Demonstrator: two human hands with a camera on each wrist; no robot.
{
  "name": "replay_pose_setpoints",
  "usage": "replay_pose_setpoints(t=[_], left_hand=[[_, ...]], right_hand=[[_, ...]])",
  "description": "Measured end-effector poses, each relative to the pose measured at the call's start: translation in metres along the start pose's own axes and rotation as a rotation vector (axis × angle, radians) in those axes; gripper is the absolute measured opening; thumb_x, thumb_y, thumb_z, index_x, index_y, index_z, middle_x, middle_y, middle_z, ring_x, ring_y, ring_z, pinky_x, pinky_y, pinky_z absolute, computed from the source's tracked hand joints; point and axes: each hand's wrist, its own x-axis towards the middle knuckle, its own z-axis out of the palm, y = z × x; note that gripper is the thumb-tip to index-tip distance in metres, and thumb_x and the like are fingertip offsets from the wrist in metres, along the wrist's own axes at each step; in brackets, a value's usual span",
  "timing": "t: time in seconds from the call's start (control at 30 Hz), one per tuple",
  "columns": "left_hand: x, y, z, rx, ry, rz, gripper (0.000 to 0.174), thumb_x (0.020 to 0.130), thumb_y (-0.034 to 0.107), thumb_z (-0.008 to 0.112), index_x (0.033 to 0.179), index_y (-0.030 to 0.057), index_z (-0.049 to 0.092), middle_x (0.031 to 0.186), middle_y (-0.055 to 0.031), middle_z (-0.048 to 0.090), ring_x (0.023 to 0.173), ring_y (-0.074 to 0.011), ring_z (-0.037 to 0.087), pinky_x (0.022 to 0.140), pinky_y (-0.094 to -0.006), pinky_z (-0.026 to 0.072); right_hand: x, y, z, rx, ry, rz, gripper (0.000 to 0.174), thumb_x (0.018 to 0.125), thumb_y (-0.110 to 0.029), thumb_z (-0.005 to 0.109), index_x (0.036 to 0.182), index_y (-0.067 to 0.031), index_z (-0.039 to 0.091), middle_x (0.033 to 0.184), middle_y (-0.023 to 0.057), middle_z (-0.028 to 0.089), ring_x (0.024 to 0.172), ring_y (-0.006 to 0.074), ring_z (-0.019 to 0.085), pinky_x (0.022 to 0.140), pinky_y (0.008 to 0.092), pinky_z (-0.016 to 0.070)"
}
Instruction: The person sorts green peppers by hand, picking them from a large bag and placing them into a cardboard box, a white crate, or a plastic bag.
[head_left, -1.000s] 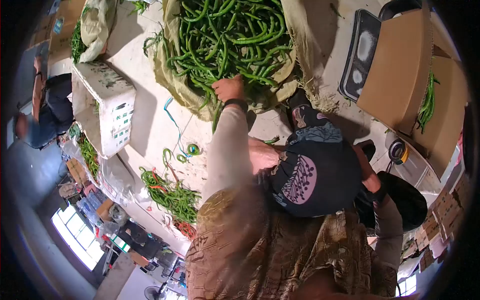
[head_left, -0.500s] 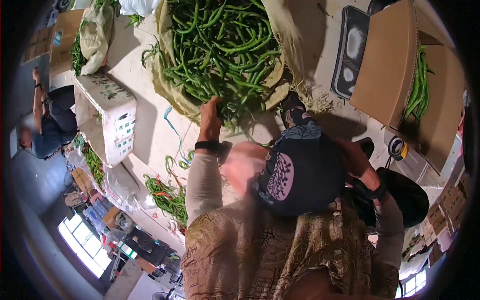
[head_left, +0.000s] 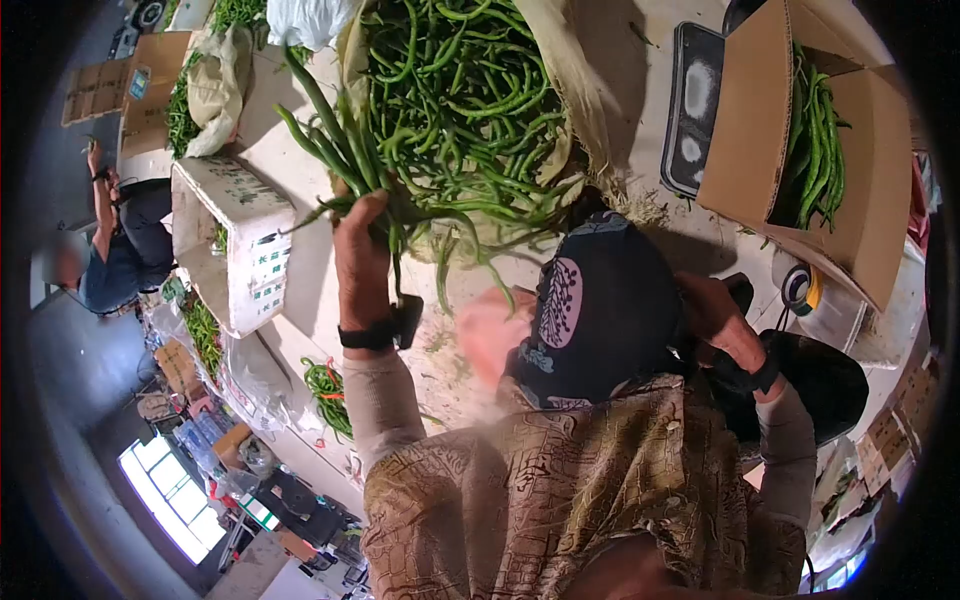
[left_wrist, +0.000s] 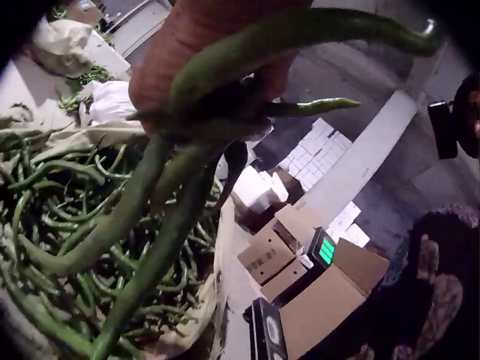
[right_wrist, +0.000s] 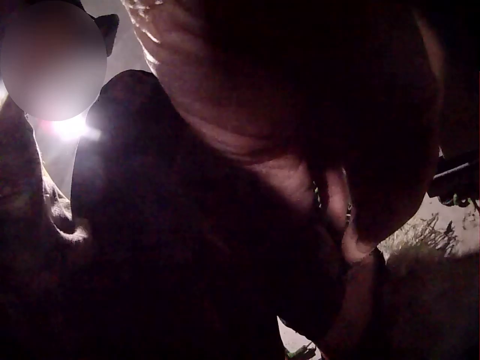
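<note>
Raised over the left side of the sack, my left hand [head_left: 362, 250] grips a bunch of long green chili peppers [head_left: 345, 150]. Most of them fan upward and some dangle below the fingers. In the left wrist view, curved peppers [left_wrist: 300, 34] stick out on both sides of the fist. Beneath lies an open cloth sack [head_left: 585, 60] heaped with loose green peppers [head_left: 470, 110]. My right hand [head_left: 722, 322] rests by my knee in dark patterned trousers [head_left: 620, 310]. Its fingers are partly hidden there, and the right wrist view is very dark, showing nothing held.
At right, an open cardboard box [head_left: 745, 130] contains green peppers, beside a black-framed scale [head_left: 690, 110] and a tape roll [head_left: 797, 288]. A white foam box [head_left: 262, 215] lies tipped at left, with a pepper pile [head_left: 328, 395] nearer me. Another person [head_left: 135, 230] sits far left.
My left hand has come up and left from the near part of the heap, now with a bunch of peppers in it. My right hand stays by the knee.
</note>
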Motion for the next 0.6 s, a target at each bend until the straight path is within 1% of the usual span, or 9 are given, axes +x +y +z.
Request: replay_pose_setpoints(t=[0.13,0.23,0.33,0.37,0.4,0.43,0.5,0.53,0.6], left_hand=[[0.032,0.019,-0.006,-0.083,-0.051,0.076,0.034,0.081,0.008,0.054,0.114,-0.0011,0.054,0.097,-0.0104,0.063,0.087,-0.0203,0.060,0.078,-0.0328,0.0508],[0.050,0.036,0.005,-0.183,-0.181,0.139,0.035,0.086,0.019,0.053,0.112,-0.0031,0.058,0.096,-0.0106,0.064,0.084,-0.0214,0.062,0.078,-0.0349,0.0489],[0.054,0.063,0.028,-0.346,-0.506,0.132,0.043,0.081,0.016,0.057,0.120,0.0003,0.048,0.097,-0.0072,0.056,0.087,-0.0211,0.054,0.082,-0.0378,0.0440],[0.051,0.072,0.038,-0.341,-0.519,0.141,0.043,0.081,0.016,0.057,0.120,0.0003,0.048,0.097,-0.0072,0.056,0.087,-0.0211,0.054,0.082,-0.0378,0.0440],[0.046,0.081,0.053,-0.443,-0.631,0.154,0.045,0.080,0.015,0.058,0.121,0.0009,0.046,0.099,-0.0063,0.054,0.090,-0.0198,0.052,0.083,-0.0367,0.0426],[0.041,0.088,0.066,-0.544,-0.744,0.161,0.047,0.079,0.014,0.059,0.122,0.0014,0.044,0.102,-0.0054,0.052,0.092,-0.0186,0.050,0.084,-0.0355,0.0412],[0.034,0.100,0.087,-0.507,-0.769,0.241,0.050,0.078,0.012,0.059,0.124,0.0018,0.041,0.105,-0.0038,0.050,0.095,-0.0166,0.048,0.087,-0.0339,0.0391],[0.031,0.106,0.098,-0.576,-0.818,0.219,0.049,0.078,0.010,0.058,0.123,0.0010,0.043,0.103,-0.0046,0.050,0.093,-0.0166,0.048,0.084,-0.0327,0.0392],[0.021,0.115,0.119,-0.676,-0.951,0.181,0.051,0.076,0.007,0.058,0.124,0.0004,0.043,0.101,-0.0055,0.051,0.091,-0.0162,0.047,0.083,-0.0311,0.0380]], right_hand=[[-0.003,-0.002,0.000,-0.043,0.030,-0.030,0.029,0.079,-0.005,0.060,0.108,-0.0004,0.060,0.097,0.0201,0.065,0.091,0.0373,0.063,0.075,0.0379,0.0491],[-0.005,-0.006,-0.006,-0.103,0.059,-0.115,0.029,0.079,-0.001,0.057,0.109,0.0009,0.059,0.097,0.0204,0.064,0.091,0.0383,0.062,0.076,0.0377,0.0484],[-0.020,0.029,-0.011,-0.266,0.121,-0.168,0.029,0.080,-0.005,0.059,0.109,0.0013,0.059,0.097,0.0202,0.064,0.089,0.0391,0.061,0.076,0.0376,0.0485],[-0.022,0.043,-0.010,-0.340,0.166,-0.178,0.029,0.081,-0.006,0.059,0.109,0.0015,0.059,0.096,0.0199,0.064,0.088,0.0390,0.060,0.076,0.0376,0.0485],[-0.023,0.004,-0.024,0.037,0.091,0.018,0.033,0.083,-0.012,0.061,0.114,-0.0024,0.056,0.086,0.0165,0.062,0.071,0.0363,0.055,0.067,0.0351,0.0454],[-0.021,-0.006,-0.025,0.040,0.107,0.009,0.033,0.083,-0.012,0.061,0.114,-0.0024,0.056,0.086,0.0165,0.062,0.071,0.0363,0.055,0.067,0.0351,0.0454],[-0.021,-0.019,-0.028,-0.225,0.273,-0.132,0.026,0.086,-0.013,0.059,0.110,-0.0028,0.057,0.086,0.0149,0.061,0.072,0.0302,0.056,0.067,0.0325,0.0442],[-0.022,-0.048,-0.039,-0.011,0.196,-0.041,0.023,0.087,-0.014,0.058,0.107,-0.0031,0.059,0.091,0.0141,0.062,0.073,0.0249,0.058,0.068,0.0328,0.0452],[-0.022,-0.063,-0.045,-0.050,0.307,-0.117,0.022,0.087,-0.015,0.058,0.106,-0.0025,0.059,0.091,0.0138,0.063,0.071,0.0231,0.058,0.067,0.0329,0.0456]])
